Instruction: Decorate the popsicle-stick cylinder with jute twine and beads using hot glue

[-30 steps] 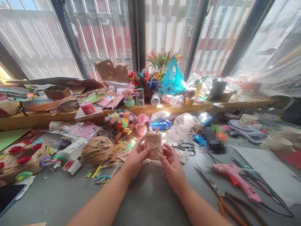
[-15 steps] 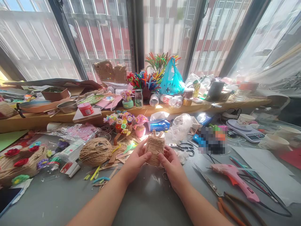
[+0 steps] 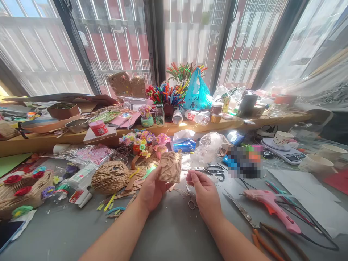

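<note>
My left hand (image 3: 152,191) grips a small twine-wrapped cardboard piece (image 3: 170,167) by its left side and underside. Rows of twine run along its bottom, and loose strands cross its face. Just right of it, apart from it, is my right hand (image 3: 203,191), thumb and fingers pinched together; anything between them is too small to make out. Beneath the hands lie small scissors (image 3: 191,203) on the grey table. Black-handled scissors (image 3: 214,169) rest behind my right hand. A ball of jute twine (image 3: 111,177) sits to the left.
On the right lie a pink glue gun (image 3: 272,206) with its cord, large shears (image 3: 244,214) and a scale (image 3: 285,154) bearing a cup. Pipe-cleaner flowers (image 3: 141,143) and a tissue pack (image 3: 184,145) stand behind. Cardboard scraps (image 3: 132,183) and a plastic bottle (image 3: 61,194) are left.
My right hand has let go of the twine-wrapped piece and moved slightly right. The piece has turned and shifted left in my left hand, uncovering the small scissors.
</note>
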Action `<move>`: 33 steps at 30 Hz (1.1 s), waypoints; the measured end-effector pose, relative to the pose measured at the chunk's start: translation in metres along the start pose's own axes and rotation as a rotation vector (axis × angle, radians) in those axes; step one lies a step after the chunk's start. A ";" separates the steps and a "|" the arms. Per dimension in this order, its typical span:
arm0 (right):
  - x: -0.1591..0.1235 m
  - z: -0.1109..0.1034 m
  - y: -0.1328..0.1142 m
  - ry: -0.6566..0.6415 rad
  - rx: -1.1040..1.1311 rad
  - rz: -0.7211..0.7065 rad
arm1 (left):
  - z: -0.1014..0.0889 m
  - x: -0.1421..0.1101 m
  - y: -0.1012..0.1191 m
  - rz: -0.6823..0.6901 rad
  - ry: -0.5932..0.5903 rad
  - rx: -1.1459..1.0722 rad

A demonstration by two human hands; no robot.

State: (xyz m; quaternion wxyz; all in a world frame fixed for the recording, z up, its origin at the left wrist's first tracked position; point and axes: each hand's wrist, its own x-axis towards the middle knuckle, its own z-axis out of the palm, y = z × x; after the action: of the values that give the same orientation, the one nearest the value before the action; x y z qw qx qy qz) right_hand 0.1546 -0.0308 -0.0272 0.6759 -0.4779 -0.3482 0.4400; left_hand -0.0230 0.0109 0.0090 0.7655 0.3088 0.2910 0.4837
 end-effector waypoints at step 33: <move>0.004 -0.011 -0.016 -0.191 -0.528 -0.155 | 0.011 -0.001 0.002 0.066 0.069 -0.137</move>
State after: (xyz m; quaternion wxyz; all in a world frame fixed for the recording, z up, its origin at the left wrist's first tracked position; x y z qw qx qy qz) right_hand 0.1700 -0.0331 -0.0151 0.5238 -0.5657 -0.5483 0.3240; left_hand -0.0164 0.0082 0.0182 0.7579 0.2483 0.2734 0.5378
